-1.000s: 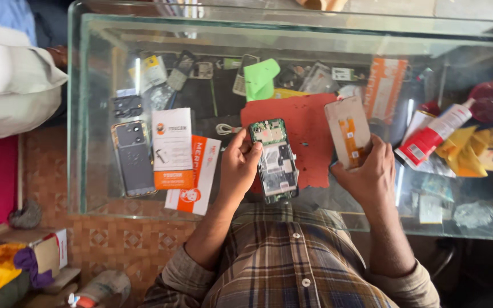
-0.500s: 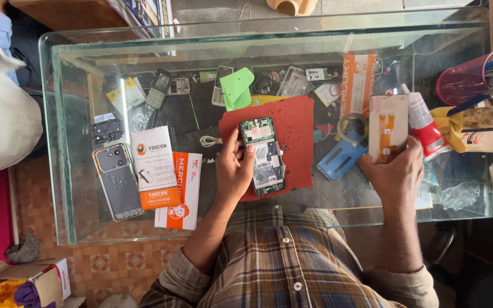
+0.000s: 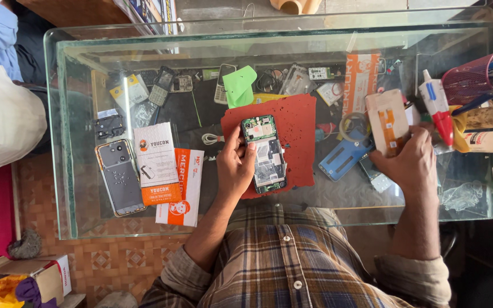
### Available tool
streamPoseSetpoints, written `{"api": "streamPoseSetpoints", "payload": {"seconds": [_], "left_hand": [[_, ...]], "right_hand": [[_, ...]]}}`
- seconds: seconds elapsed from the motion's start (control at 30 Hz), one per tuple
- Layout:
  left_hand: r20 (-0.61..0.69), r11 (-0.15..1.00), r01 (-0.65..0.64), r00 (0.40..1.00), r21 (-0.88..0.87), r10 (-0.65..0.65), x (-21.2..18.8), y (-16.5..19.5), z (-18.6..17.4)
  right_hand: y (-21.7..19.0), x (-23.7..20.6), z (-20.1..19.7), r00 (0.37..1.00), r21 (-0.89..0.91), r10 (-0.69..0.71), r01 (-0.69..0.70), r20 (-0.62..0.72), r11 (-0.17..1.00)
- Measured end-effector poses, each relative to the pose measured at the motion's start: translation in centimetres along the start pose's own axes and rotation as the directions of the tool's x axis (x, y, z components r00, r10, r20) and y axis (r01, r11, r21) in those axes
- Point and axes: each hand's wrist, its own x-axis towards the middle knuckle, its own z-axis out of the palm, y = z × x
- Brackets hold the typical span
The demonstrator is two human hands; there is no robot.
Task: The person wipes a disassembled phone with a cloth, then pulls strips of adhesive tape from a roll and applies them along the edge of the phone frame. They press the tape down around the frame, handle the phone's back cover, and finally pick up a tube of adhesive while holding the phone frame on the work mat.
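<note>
An opened phone [image 3: 264, 154] with its green circuit board bare lies on a red mat [image 3: 296, 134] on the glass counter [image 3: 69, 188]. My left hand [image 3: 234, 165] rests at the phone's left edge, fingers touching it. My right hand [image 3: 409, 162] is far to the right, holding a small pale packet with an orange strip [image 3: 388, 121] upright above the glass, close to a white tube with a red cap [image 3: 437, 111].
White and orange boxes [image 3: 156, 162] and a phone back frame [image 3: 118, 177] lie left of the mat. A green cloth [image 3: 239, 85] and a blue tool [image 3: 343, 158] lie near the mat. Bottles [image 3: 483, 140] and a red basket [image 3: 472, 80] stand at the right. Another person [image 3: 1, 114] sits left.
My right hand has carried the pale packet away from the red mat, out to the right side of the counter. My left hand has stayed at the opened phone.
</note>
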Motion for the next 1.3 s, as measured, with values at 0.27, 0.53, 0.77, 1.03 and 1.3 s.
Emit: {"api": "streamPoseSetpoints", "payload": {"seconds": [0.27, 0.53, 0.77, 1.03, 1.3], "left_hand": [[-0.033, 0.992, 0.032, 0.999, 0.118, -0.028, 0.2, 0.9, 0.1], [0.039, 0.673, -0.161, 0.981, 0.722, 0.192, -0.4, 3.7, 1.1], [0.081, 0.440, -0.152, 0.981, 0.885, 0.175, -0.3, 4.6, 2.7], [0.050, 0.450, -0.130, 0.982, 0.884, 0.185, -0.1, 5.5, 2.9], [-0.105, 0.890, 0.031, 0.994, 0.455, 0.019, -0.9, 5.9, -0.7]], "right_hand": [[-2.1, -1.7, -0.6, 0.998, 0.118, 0.058, -0.056, -0.015, 0.991], [-2.4, -1.2, 0.0, 0.996, -0.034, -0.070, 0.068, -0.063, 0.997], [-2.2, -1.2, -0.2, 0.964, -0.364, -0.246, 0.194, -0.101, 0.911], [-1.4, -1.4, -0.9, 0.992, -0.081, -0.110, 0.114, 0.054, 0.990], [-3.4, -2.3, -1.3, 0.950, -0.300, -0.288, 0.242, -0.121, 0.923]]}}
